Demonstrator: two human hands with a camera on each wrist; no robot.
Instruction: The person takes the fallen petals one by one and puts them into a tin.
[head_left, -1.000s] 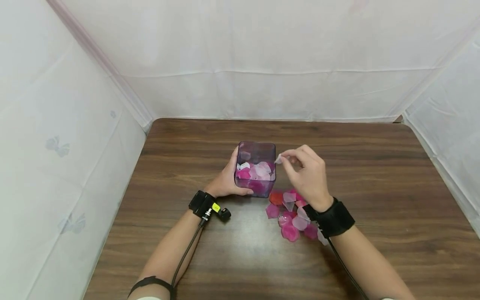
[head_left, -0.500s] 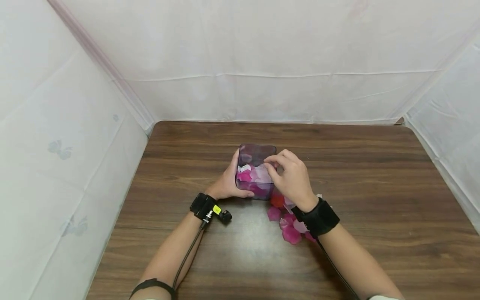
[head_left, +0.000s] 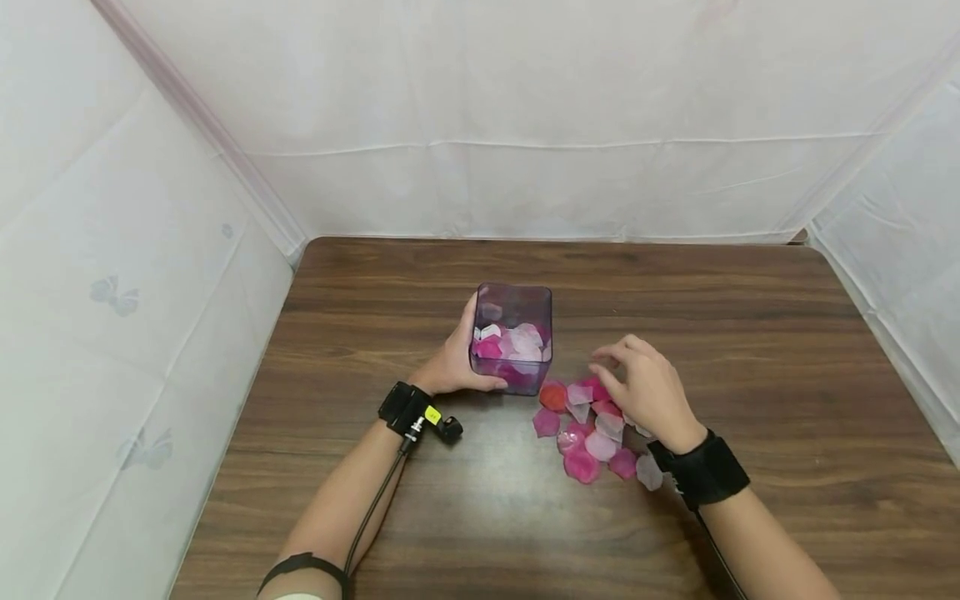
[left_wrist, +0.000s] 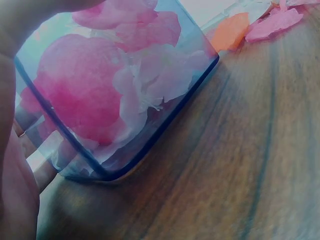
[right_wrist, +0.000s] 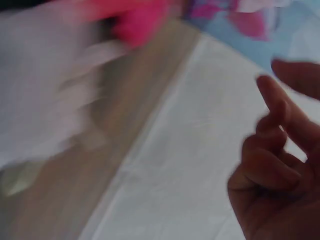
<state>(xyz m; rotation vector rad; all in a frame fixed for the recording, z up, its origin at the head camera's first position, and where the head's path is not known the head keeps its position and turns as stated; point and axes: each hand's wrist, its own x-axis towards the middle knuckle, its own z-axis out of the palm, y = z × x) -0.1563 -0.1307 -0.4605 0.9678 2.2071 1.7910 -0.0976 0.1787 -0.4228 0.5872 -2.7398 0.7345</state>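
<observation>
My left hand (head_left: 457, 360) grips a see-through purple plastic box (head_left: 513, 379) from its left side, thumb across the near wall. Inside lie pink and white artificial petals (head_left: 510, 342), which also show through the wall in the left wrist view, where the box (left_wrist: 107, 172) has a dark blue edge. To the right, my right hand (head_left: 651, 392) hovers over a loose pile of petals (head_left: 600, 446) in pink, white and red. Its fingers are loosely bent with nothing between thumb and fingertips, as the right wrist view of the hand (right_wrist: 280, 160) shows. Part of the pile is hidden under it.
Both the box and the pile are on a brown wood-grain table (head_left: 375, 283). White sheeting (head_left: 480, 192) hangs behind the table and along both sides. Black straps with cameras (head_left: 408, 408) and cables sit on the wrists.
My right hand carried a whitish petal over the box and let it go there. It has since moved back right and nearer to me, over the pile. The left hand stays put.
</observation>
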